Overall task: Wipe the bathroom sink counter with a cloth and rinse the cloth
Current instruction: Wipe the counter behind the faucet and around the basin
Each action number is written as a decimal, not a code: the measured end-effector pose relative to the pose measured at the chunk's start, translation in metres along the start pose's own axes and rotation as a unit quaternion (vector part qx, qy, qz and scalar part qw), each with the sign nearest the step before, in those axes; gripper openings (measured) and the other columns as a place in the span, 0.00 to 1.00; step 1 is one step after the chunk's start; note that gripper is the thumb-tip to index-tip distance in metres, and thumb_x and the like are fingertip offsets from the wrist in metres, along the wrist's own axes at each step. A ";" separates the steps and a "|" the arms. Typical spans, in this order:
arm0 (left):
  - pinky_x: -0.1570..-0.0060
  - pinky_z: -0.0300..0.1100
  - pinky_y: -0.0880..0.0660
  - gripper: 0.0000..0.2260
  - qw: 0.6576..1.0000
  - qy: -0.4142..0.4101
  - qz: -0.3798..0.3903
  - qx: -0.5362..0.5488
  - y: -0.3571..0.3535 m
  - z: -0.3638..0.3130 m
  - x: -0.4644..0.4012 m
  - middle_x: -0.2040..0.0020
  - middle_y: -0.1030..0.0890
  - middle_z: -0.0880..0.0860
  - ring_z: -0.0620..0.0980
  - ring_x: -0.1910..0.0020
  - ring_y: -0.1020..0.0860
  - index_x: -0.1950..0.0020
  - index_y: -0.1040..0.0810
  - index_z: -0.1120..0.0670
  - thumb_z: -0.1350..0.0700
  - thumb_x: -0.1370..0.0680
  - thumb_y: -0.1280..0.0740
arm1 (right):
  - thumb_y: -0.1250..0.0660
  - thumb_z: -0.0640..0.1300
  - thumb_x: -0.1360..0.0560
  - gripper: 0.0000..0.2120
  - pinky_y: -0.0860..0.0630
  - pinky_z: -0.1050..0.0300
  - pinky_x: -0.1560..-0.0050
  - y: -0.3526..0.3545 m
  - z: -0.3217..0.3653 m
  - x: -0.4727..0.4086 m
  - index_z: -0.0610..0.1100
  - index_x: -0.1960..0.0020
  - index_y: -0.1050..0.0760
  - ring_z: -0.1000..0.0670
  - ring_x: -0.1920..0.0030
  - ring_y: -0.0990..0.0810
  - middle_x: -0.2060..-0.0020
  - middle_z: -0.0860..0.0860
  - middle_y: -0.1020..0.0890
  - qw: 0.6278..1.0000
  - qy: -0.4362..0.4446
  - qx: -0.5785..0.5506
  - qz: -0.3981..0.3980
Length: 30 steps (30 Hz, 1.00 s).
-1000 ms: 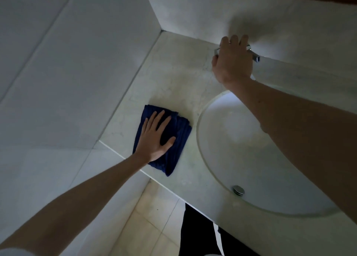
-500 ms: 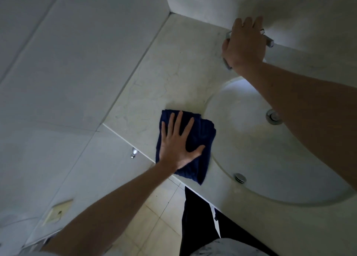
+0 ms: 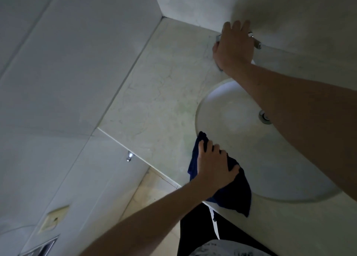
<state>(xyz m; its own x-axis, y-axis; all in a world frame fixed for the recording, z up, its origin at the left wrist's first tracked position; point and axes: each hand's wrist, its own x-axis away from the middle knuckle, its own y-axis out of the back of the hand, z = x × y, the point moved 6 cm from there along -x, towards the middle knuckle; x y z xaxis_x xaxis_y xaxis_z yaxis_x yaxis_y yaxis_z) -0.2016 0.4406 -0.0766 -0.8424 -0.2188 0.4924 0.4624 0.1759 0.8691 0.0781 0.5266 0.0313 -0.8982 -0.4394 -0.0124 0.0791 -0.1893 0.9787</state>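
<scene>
Cloth (image 3: 229, 194) gripped by left hand (image 3: 214, 170) at basin rim (image 3: 199, 108); right hand (image 3: 234, 49) clasps faucet (image 3: 256, 43)

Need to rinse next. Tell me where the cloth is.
Head view, lower centre: the dark blue cloth lies on the counter's front edge beside the basin, gripped by the left hand.

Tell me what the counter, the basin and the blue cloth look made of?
Counter: likely polished marble or similar stone, pale with faint veins. Basin: smooth white, probably glazed ceramic. Blue cloth: soft fabric, bunching under the left hand; weave unclear.
</scene>
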 end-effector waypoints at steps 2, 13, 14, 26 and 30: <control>0.27 0.59 0.46 0.32 0.997 -0.010 0.049 -0.053 0.015 0.011 -0.025 0.32 0.25 0.59 0.61 0.30 0.34 0.33 0.24 0.56 0.32 0.21 0.47 | 0.40 0.49 0.19 0.22 0.28 0.39 0.38 0.000 0.000 0.000 0.39 0.29 0.34 0.36 0.23 0.42 0.30 0.39 0.31 1.000 0.003 -0.001 0.001; 0.60 0.44 0.24 0.17 0.937 -0.104 0.332 0.036 0.041 0.013 -0.079 0.57 0.20 0.52 0.55 0.57 0.20 0.55 0.21 0.57 0.45 0.29 0.23 | 0.40 0.50 0.20 0.22 0.28 0.41 0.38 0.000 -0.001 -0.001 0.40 0.30 0.33 0.36 0.24 0.41 0.32 0.40 0.30 1.000 0.001 0.001 0.008; 0.60 0.43 0.24 0.14 0.937 -0.127 0.321 0.051 0.049 0.015 -0.078 0.56 0.20 0.51 0.54 0.57 0.21 0.56 0.21 0.55 0.46 0.28 0.24 | 0.40 0.50 0.20 0.22 0.28 0.41 0.38 0.000 0.000 -0.001 0.40 0.30 0.33 0.36 0.24 0.40 0.32 0.40 0.29 1.000 0.001 0.001 0.008; 0.59 0.39 0.33 0.06 0.969 -0.139 0.076 0.188 0.161 0.144 -0.108 0.56 0.24 0.45 0.49 0.53 0.25 0.50 0.25 0.50 0.51 0.21 0.29 | 0.40 0.49 0.21 0.19 0.25 0.43 0.48 0.003 0.000 0.002 0.40 0.34 0.30 0.37 0.30 0.34 0.38 0.40 0.26 1.000 0.001 -0.001 0.007; 0.56 0.40 0.30 0.06 0.964 -0.090 -0.010 0.252 0.192 0.190 -0.169 0.50 0.20 0.49 0.51 0.49 0.22 0.46 0.22 0.51 0.52 0.21 0.30 | 0.40 0.50 0.20 0.18 0.25 0.44 0.51 0.003 0.000 0.004 0.40 0.36 0.30 0.38 0.31 0.32 0.40 0.41 0.25 1.000 0.008 0.006 -0.004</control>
<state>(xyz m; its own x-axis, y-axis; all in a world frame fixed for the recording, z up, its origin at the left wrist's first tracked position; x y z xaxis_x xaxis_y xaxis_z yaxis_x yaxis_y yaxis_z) -0.0235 0.6933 -0.0019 -0.9054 -0.0650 0.4195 0.2902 0.6266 0.7233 0.0748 0.5243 0.0342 -0.8920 -0.4515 -0.0233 0.0665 -0.1820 0.9810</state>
